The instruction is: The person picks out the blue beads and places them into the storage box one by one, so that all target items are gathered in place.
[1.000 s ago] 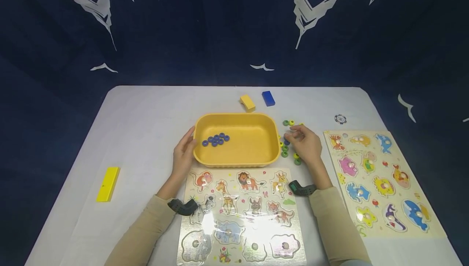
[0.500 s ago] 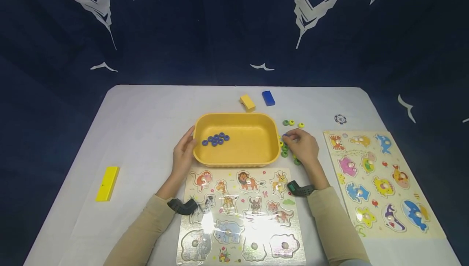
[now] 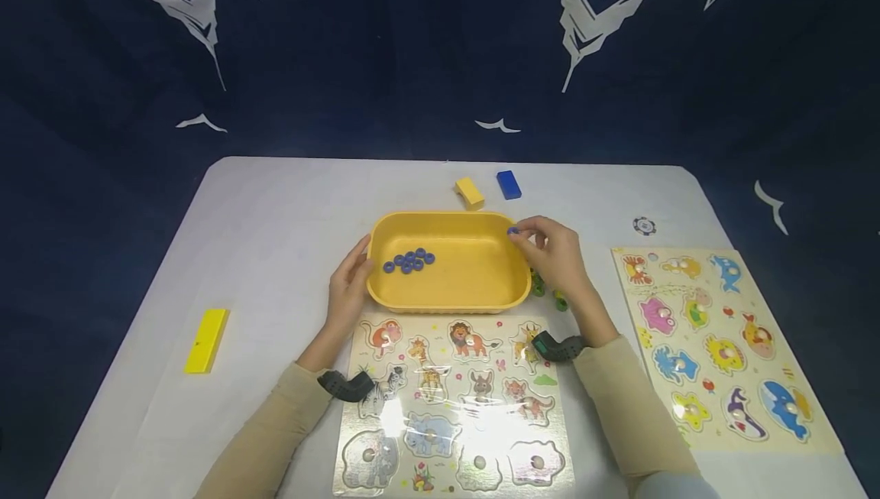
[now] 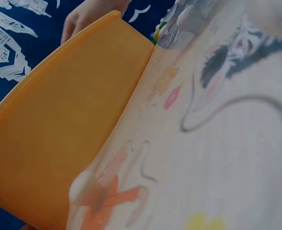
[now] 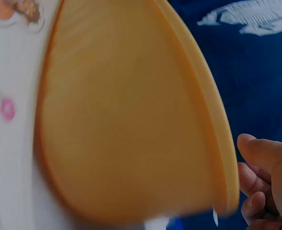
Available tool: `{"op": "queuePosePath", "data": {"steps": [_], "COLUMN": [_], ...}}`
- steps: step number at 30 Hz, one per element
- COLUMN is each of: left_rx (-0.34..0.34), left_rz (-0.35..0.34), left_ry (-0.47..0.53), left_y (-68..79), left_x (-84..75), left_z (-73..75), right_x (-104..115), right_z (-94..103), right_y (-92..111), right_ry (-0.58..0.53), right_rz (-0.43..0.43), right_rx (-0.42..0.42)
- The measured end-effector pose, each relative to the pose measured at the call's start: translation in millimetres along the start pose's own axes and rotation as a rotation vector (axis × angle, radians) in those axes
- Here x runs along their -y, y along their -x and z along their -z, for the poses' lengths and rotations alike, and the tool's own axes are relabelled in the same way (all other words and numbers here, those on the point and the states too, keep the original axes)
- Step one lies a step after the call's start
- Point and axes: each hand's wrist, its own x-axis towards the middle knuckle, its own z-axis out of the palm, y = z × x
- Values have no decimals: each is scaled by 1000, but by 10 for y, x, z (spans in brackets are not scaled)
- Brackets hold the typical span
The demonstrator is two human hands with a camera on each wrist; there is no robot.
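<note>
A yellow plastic basin (image 3: 474, 277) stands in the middle of the table; its outer wall fills much of both wrist views. At its left end, my left hand (image 3: 344, 293) holds the rim, thumb at the edge and fingers along the outside. My right hand (image 3: 558, 258) pinches a small blue ring-shaped bead (image 3: 512, 231) over the basin's right rim, near the back corner. Several matching blue beads (image 3: 407, 262) lie grouped in the basin's left half. Green beads (image 3: 538, 286) show beside the basin, partly hidden under the right hand.
An animal knob puzzle (image 3: 505, 369) lies in front of the basin, a sea-animal puzzle (image 3: 708, 331) to the right. Behind are a yellow block (image 3: 470, 193) and a blue block (image 3: 509, 185). A long yellow block (image 3: 206, 341) lies left, a poker chip (image 3: 644, 226) back right.
My right hand has picked up a blue bead from among the beads right of the basin and moved it up and left to the rim. The left hand stays on the basin.
</note>
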Motion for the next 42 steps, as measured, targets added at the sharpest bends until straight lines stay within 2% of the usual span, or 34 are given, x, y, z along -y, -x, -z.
{"op": "queuePosePath", "data": {"steps": [2, 5, 9, 17, 25, 30, 33, 36, 38, 42], "left_rx": [3, 2, -9, 7, -3, -10, -1, 7, 7, 3], "left_rz": [8, 14, 6, 1, 7, 20, 39, 49, 48, 34], "left_ry": [10, 2, -11, -19, -50, -39, -44, -44, -40, -38], "left_y": [20, 19, -15, -11, 3, -3, -4, -3, -4, -12], "left_x": [-77, -69, 59, 60, 57, 64, 70, 74, 72, 68], "left_z": [-11, -21, -29, -17, 14, 21, 20, 19, 19, 20], "right_x": [90, 178, 243, 331, 392, 400, 405, 411, 414, 362], "right_z": [-60, -198, -377, -629, -818, -842, -791, -695, -601, -367], "right_y": [-83, -196, -291, -404, -405, -391, -366, -320, -274, -147], "right_ry": [-15, -35, -34, 80, 67, 59, 30, -40, -96, -156], "right_rz": [43, 81, 105, 109, 134, 118, 95, 93, 110, 150], "right_rx": [74, 169, 272, 436, 533, 575, 566, 504, 426, 218]}}
